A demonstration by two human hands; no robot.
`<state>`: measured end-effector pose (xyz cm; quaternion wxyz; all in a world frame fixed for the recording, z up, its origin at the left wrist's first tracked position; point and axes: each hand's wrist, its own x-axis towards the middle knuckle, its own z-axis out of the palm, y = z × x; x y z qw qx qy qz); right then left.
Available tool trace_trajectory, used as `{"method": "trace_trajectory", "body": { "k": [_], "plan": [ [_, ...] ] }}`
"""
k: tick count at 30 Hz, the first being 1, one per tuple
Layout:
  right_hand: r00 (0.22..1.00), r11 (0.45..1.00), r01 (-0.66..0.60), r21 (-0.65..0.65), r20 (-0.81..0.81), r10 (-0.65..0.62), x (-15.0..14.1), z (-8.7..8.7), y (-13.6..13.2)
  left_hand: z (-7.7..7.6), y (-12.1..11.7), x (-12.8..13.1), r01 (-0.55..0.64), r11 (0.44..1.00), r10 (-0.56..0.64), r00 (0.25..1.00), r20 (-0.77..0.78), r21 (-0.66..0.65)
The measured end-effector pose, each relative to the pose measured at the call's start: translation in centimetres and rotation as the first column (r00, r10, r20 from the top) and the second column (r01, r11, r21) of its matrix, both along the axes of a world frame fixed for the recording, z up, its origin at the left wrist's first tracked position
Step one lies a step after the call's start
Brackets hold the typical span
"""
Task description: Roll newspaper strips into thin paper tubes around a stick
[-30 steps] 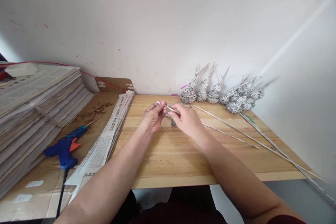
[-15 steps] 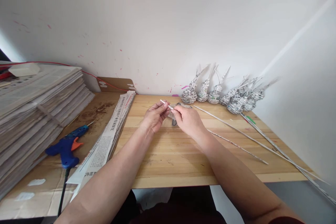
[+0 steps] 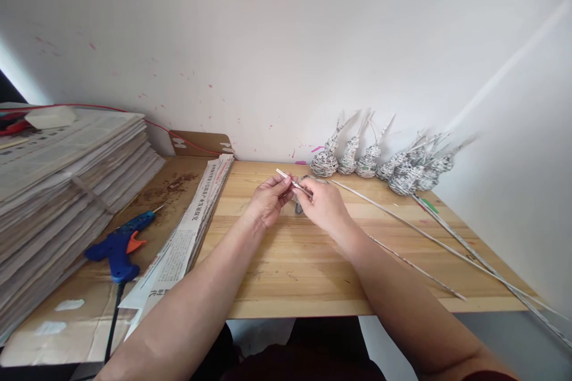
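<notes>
My left hand (image 3: 269, 200) and my right hand (image 3: 322, 204) meet over the middle of the wooden table (image 3: 286, 274). Both pinch a thin rolled-paper stick (image 3: 286, 178) whose white tip pokes out up and left above my left fingers. A small dark woven piece (image 3: 298, 207) shows between the hands; most of it is hidden by my fingers. The long tail of the paper stick (image 3: 415, 269) trails off to the right across the table from under my right wrist.
Several finished woven paper cones (image 3: 384, 161) stand along the wall at the back right. Long paper sticks (image 3: 447, 247) lie diagonally at the right. A strip stack of newspaper (image 3: 187, 232), a blue glue gun (image 3: 117, 245) and a tall newspaper pile (image 3: 62, 184) fill the left.
The trailing stick has slid toward the near edge of the table as the hands work it. Both hands stay together with only slight finger shifts.
</notes>
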<state>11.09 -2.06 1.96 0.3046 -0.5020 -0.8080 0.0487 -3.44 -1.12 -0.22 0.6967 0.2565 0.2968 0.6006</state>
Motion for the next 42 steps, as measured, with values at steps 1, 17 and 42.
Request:
{"method": "trace_trajectory", "body": {
  "k": [1, 17, 42],
  "plan": [
    [0.999, 1.0, -0.004, 0.006, -0.041, 0.004, 0.0, 0.0, 0.0, 0.1, -0.1, 0.0, -0.005, 1.0, 0.005, 1.0, 0.007, -0.003],
    [0.933, 0.996, -0.084, 0.026, -0.349, 0.088, -0.4, 0.5, 0.0, 0.3, -0.2, 0.6, -0.022, 0.999, 0.02, 0.993, 0.113, 0.023],
    [0.972, 0.964, -0.032, -0.264, -0.233, -0.032, -5.5, 5.0, 4.4, 1.4, 0.2, -0.1, -0.168, 0.985, 0.171, 0.953, 0.251, -0.035]
  ]
}}
